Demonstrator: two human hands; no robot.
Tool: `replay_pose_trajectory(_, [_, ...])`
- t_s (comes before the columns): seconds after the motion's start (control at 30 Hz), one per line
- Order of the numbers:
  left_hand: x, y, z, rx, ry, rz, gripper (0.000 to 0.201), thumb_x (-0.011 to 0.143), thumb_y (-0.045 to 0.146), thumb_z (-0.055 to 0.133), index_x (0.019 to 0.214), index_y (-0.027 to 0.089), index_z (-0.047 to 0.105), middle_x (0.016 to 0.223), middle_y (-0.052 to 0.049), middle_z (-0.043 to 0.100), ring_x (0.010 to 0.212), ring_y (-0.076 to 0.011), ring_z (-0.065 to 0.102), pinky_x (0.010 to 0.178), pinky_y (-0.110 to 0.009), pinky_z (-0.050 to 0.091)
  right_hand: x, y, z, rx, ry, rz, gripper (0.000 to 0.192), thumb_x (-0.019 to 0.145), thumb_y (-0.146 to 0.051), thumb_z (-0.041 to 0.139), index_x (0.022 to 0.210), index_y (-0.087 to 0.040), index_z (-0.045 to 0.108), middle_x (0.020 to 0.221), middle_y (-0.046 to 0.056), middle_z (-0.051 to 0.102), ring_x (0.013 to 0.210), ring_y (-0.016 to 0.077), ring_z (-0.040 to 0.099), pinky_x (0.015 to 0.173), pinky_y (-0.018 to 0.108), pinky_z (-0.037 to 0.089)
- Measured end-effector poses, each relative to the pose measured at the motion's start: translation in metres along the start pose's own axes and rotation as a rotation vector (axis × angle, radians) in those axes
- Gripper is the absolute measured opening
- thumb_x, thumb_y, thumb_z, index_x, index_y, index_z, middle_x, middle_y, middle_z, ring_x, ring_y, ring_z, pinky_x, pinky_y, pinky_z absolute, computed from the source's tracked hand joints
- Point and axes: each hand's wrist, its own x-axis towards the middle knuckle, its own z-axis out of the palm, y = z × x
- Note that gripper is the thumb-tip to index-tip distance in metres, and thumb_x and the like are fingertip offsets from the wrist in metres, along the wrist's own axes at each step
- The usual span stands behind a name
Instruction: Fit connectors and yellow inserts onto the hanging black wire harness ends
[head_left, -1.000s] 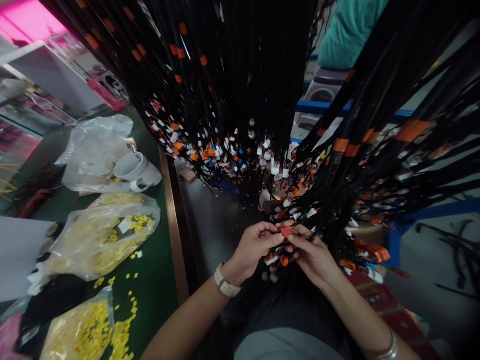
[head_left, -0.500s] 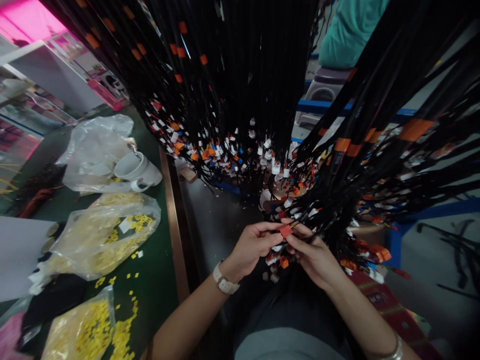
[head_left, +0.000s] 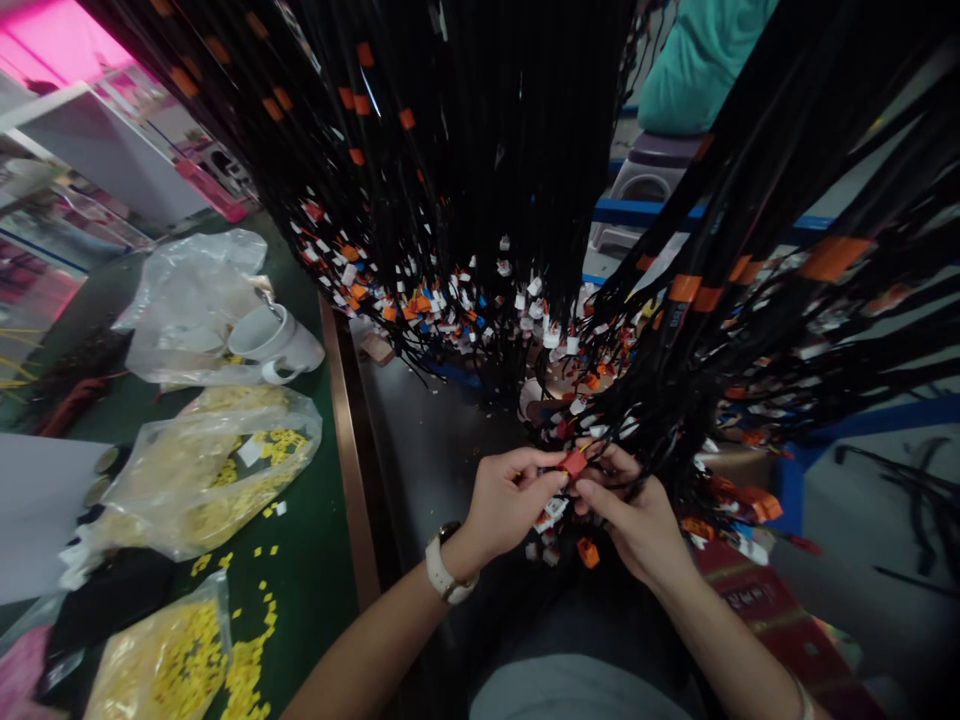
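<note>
Head view, frame centre: left hand [head_left: 504, 497] and right hand [head_left: 637, 510] pinch one small red plastic connector [head_left: 574, 463] closed; many hanging black wire looms [head_left: 465, 180] with connectors remain unhandled

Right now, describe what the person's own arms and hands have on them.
Both forearms are bare, no sleeves and no gloves. The left hand has a watch at its wrist, with a pale strap and a dark face. The right hand shows only a thin pale band far up the arm, cut by the picture's lower edge.
</note>
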Motion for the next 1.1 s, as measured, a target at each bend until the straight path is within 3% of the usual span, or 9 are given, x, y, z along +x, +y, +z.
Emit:
replay_pose_trajectory(0.17, [-0.002,-0.001,0.002,0.070,-0.012,0.055,0.020,0.072,0.029,0.066,0.085,0.016,0.074,0.049,0.007,0.032,0.049,-0.0060,0.027,0.049,-0.021,0.023,0.003,0.003,-0.004,-0.061,-0.004,-0.003,0.039,0.059,-0.022,0.081,0.095,-0.024,0.066,0.076,0.001,0.068,0.064,0.0155,0.061,0.055,0.024,0.051])
replay_pose_trajectory(0.27, [0.000,0.000,0.001,0.002,-0.096,-0.016,0.028,0.071,0.031,0.068,0.093,0.016,0.071,0.048,0.008,0.028,0.047,-0.0056,0.025,0.048,-0.020,0.022,0.004,0.002,-0.004,0.014,0.022,0.034,0.032,0.058,-0.025,0.082,0.087,-0.021,0.069,0.068,0.001,0.066,0.056,0.0138,0.059,0.049,0.023,0.051])
replay_pose_trajectory(0.43, [0.003,-0.004,0.002,-0.164,-0.167,-0.172,0.037,0.073,0.037,0.065,0.101,0.013,0.065,0.051,0.007,0.036,0.048,-0.0056,0.029,0.047,-0.020,0.022,0.004,-0.003,0.000,0.142,0.058,0.149,0.026,0.060,-0.030,0.080,0.082,-0.019,0.071,0.063,0.001,0.064,0.052,0.0102,0.057,0.046,0.018,0.051])
replay_pose_trajectory(0.6, [0.002,-0.009,0.004,-0.288,-0.212,-0.211,0.041,0.072,0.038,0.067,0.106,0.014,0.063,0.053,0.007,0.035,0.049,-0.0048,0.028,0.048,-0.019,0.023,0.004,-0.002,0.004,0.156,0.073,0.148,0.024,0.061,-0.027,0.080,0.082,-0.019,0.072,0.064,0.000,0.065,0.053,0.0095,0.057,0.045,0.016,0.050])
replay_pose_trajectory(0.93, [0.004,-0.014,0.006,-0.299,-0.173,-0.242,0.043,0.067,0.042,0.070,0.095,0.010,0.067,0.054,0.002,0.051,0.048,-0.0053,0.039,0.049,-0.019,0.031,0.001,-0.002,0.003,0.188,0.013,0.180,0.026,0.063,-0.026,0.079,0.086,-0.017,0.072,0.061,0.000,0.064,0.050,0.0082,0.057,0.046,0.015,0.051])
replay_pose_trajectory(1.1, [0.002,-0.014,0.009,-0.281,-0.131,-0.223,0.037,0.065,0.041,0.072,0.084,0.010,0.068,0.051,0.004,0.048,0.045,-0.0040,0.035,0.046,-0.018,0.028,0.001,-0.004,0.000,0.255,-0.015,0.232,0.027,0.064,-0.025,0.079,0.088,-0.016,0.072,0.061,0.001,0.065,0.051,0.0076,0.059,0.047,0.012,0.052])
